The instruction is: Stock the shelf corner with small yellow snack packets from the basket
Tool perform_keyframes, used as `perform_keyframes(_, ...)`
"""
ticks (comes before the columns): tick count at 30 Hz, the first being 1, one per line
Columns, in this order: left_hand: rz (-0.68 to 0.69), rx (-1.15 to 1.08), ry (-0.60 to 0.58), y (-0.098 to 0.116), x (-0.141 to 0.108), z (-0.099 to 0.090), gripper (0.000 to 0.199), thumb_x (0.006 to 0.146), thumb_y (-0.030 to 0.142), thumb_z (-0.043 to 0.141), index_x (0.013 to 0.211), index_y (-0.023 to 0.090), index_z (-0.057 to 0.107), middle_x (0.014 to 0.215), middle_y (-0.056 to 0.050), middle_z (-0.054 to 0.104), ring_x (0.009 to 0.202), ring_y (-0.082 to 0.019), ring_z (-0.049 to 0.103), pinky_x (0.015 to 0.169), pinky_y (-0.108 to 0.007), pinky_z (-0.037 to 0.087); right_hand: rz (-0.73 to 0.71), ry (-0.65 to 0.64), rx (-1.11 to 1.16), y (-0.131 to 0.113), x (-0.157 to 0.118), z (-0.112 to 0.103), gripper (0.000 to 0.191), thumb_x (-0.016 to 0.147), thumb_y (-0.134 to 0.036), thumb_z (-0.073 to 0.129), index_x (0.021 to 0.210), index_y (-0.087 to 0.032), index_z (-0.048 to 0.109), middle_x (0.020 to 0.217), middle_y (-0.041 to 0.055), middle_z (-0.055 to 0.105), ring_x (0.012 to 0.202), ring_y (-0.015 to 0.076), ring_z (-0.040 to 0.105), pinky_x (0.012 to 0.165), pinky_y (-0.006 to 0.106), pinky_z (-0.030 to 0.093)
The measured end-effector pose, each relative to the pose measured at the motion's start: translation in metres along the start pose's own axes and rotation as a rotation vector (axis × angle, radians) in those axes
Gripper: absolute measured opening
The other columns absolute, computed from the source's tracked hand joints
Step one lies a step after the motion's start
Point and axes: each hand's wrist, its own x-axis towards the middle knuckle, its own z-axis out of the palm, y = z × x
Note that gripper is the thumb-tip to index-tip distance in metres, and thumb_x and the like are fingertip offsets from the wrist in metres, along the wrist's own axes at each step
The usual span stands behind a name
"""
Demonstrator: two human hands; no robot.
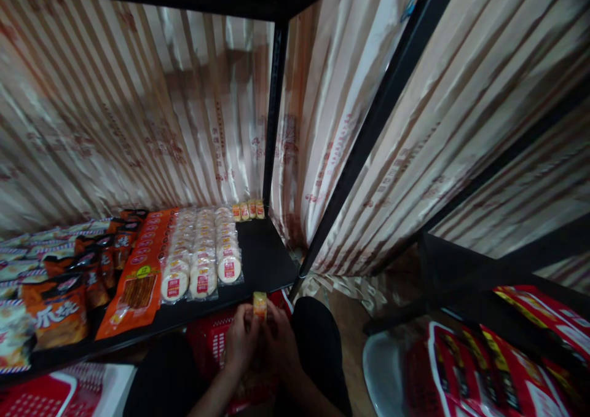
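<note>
Between my left hand [242, 337] and my right hand [280, 337] is a small yellow snack packet [260, 306], gripped by the fingers of both. They hold it just in front of the black shelf's edge, above a red basket [207, 343] between my knees. Similar small yellow packets [247, 210] stand in a short row at the shelf's back right corner. Left of them, wrapped round white crackers [203, 275] lie in overlapping columns. The basket's contents are dim and partly hidden by my hands.
The black shelf [270, 257] also carries orange flat packs [138, 281] and orange snack bags [59, 312]. A dark post [276, 115] rises at its corner before pleated curtains [184, 97]. Red packages [498, 368] sit at right, near a white stool [385, 374]. Another red basket [37, 395] is lower left.
</note>
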Motion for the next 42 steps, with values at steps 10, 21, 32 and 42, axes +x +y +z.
perform_keyframes(10, 0.157, -0.101, 0.094, 0.032, 0.031, -0.005, 0.024, 0.082, 0.029, 0.041, 0.100, 0.017, 0.051, 0.098, -0.008, 0.064, 0.090, -0.017, 0.061, 0.084, -0.029, 0.047, -0.065, 0.030, -0.012, -0.027, 0.040, -0.006, 0.047, 0.081, -0.025, 0.045, 0.128, -0.022, 0.047, 0.114, 0.0087, 0.053, 0.103, 0.0177, 0.056, 0.088, 0.028, 0.048)
perform_keyframes(21, 0.151, 0.046, 0.212, 0.052, 0.055, 0.000, 0.025, 0.080, 0.022, 0.038, 0.096, 0.017, 0.057, 0.098, -0.008, 0.060, 0.094, -0.017, 0.057, 0.089, -0.031, 0.043, -0.076, 0.128, -0.124, -0.031, 0.068, -0.001, 0.051, 0.079, -0.023, 0.047, 0.130, -0.024, 0.044, 0.108, 0.0077, 0.054, 0.084, 0.0166, 0.062, 0.074, 0.029, 0.054)
perform_keyframes(32, 0.013, 0.238, 0.107, 0.079, 0.076, 0.000, 0.040, 0.084, 0.022, 0.035, 0.116, 0.010, 0.055, 0.118, -0.012, 0.057, 0.114, -0.019, 0.049, 0.101, -0.028, 0.032, -0.068, 0.114, 0.028, -0.018, 0.103, 0.006, 0.055, 0.075, -0.013, 0.043, 0.130, -0.020, 0.042, 0.100, 0.0080, 0.051, 0.085, 0.0166, 0.060, 0.073, 0.030, 0.055)
perform_keyframes(42, -0.043, 0.134, 0.123, 0.077, 0.094, 0.009, 0.042, 0.083, 0.020, 0.037, 0.120, 0.008, 0.052, 0.121, -0.013, 0.055, 0.113, -0.019, 0.049, 0.101, -0.027, 0.033, -0.091, 0.117, 0.110, -0.004, 0.126, 0.013, 0.044, 0.073, -0.010, 0.043, 0.114, -0.020, 0.054, 0.102, 0.0084, 0.051, 0.088, 0.0159, 0.058, 0.073, 0.028, 0.054)
